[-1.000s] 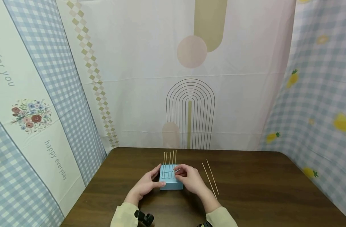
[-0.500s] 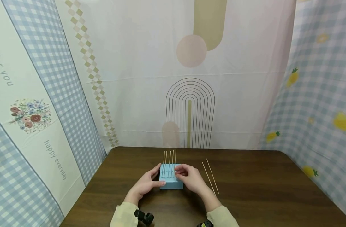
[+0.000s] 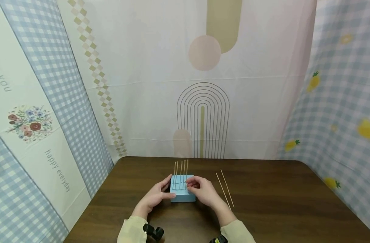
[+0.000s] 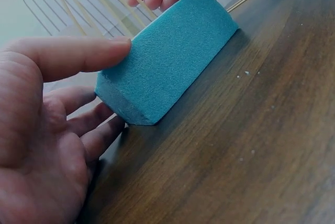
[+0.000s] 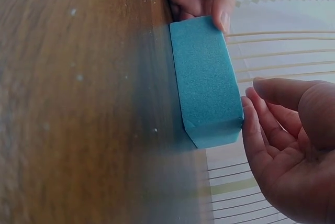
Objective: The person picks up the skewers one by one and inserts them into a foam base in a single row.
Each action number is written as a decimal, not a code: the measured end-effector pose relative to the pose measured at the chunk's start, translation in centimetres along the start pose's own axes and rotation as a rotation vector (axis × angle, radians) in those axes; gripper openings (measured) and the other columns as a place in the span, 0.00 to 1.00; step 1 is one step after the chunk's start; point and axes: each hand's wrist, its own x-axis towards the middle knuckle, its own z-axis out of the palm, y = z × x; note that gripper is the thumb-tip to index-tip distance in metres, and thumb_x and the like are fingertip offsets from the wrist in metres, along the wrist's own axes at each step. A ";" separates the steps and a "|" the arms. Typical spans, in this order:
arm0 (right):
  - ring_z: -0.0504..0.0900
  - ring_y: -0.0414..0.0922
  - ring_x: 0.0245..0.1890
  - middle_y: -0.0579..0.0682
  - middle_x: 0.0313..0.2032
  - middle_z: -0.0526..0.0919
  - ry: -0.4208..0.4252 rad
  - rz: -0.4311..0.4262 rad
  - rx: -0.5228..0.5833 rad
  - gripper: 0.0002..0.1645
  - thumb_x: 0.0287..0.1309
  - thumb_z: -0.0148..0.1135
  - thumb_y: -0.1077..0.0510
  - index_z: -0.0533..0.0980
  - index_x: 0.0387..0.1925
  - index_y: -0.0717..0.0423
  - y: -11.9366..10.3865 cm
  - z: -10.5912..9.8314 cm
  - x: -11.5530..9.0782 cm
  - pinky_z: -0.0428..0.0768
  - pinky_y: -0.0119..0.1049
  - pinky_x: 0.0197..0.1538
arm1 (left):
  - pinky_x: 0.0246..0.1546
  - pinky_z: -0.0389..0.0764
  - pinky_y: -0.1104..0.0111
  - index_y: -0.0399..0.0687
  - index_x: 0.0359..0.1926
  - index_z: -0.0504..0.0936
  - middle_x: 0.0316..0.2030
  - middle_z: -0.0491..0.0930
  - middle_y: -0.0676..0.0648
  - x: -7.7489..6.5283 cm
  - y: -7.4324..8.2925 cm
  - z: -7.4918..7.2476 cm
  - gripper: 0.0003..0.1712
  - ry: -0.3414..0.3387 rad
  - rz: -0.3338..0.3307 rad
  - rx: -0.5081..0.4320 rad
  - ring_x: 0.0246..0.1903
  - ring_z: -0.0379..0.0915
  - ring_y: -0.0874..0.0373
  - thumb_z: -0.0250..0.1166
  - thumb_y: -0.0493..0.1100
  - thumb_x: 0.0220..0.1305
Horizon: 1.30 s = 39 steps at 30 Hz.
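Note:
A light blue foam block [image 3: 183, 197] sits on the table, with several thin wooden skewers [image 3: 181, 170] standing upright in its top. My left hand [image 3: 153, 198] grips the block's left side, the thumb on the near side and the fingers round the far side. At the right, my right hand [image 3: 205, 193] pinches the rightmost skewer [image 3: 187, 168] low down, close to the block's top. In the right wrist view, the other fingertips [image 5: 248, 106] of that hand lie right at the block's upper edge. The skewers' lower ends are hidden inside the foam.
Two loose skewers [image 3: 227, 188] lie on the brown wooden table [image 3: 282, 199] to the right of my right hand. Small white crumbs [image 4: 247, 73] dot the wood near the block. Patterned cloths [image 3: 148, 108] hang behind the table and along both sides.
Both hands keep their places at the block and the skewers stand as before. Only the head view has shifted slightly.

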 end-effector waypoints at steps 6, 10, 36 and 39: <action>0.84 0.44 0.42 0.47 0.39 0.86 -0.003 -0.007 0.004 0.08 0.70 0.68 0.66 0.84 0.49 0.61 -0.2 -0.1 0.0 0.83 0.37 0.47 | 0.77 0.53 0.39 0.44 0.85 0.56 0.83 0.53 0.36 0.1 0.0 0.1 0.54 0.007 -0.009 -0.008 0.80 0.51 0.35 0.76 0.43 0.65; 0.84 0.44 0.42 0.47 0.39 0.86 -0.002 -0.003 0.009 0.10 0.70 0.68 0.66 0.84 0.51 0.61 -0.1 0.0 0.0 0.83 0.37 0.46 | 0.77 0.53 0.40 0.42 0.85 0.56 0.82 0.56 0.35 0.1 -0.1 0.1 0.55 0.011 -0.005 -0.011 0.80 0.52 0.35 0.76 0.42 0.65; 0.83 0.45 0.43 0.47 0.41 0.86 -0.040 0.001 0.010 0.12 0.71 0.68 0.63 0.83 0.54 0.61 -0.5 -0.3 -0.4 0.83 0.40 0.46 | 0.77 0.54 0.41 0.39 0.84 0.57 0.80 0.59 0.33 -0.2 0.1 0.1 0.54 0.014 0.008 -0.033 0.80 0.53 0.35 0.76 0.40 0.64; 0.83 0.45 0.42 0.47 0.41 0.86 -0.041 0.006 0.008 0.12 0.71 0.68 0.63 0.83 0.53 0.60 -0.5 -0.3 -0.4 0.83 0.40 0.46 | 0.77 0.54 0.41 0.39 0.84 0.56 0.80 0.58 0.33 -0.2 0.0 0.1 0.55 0.012 0.006 -0.037 0.80 0.53 0.35 0.76 0.40 0.64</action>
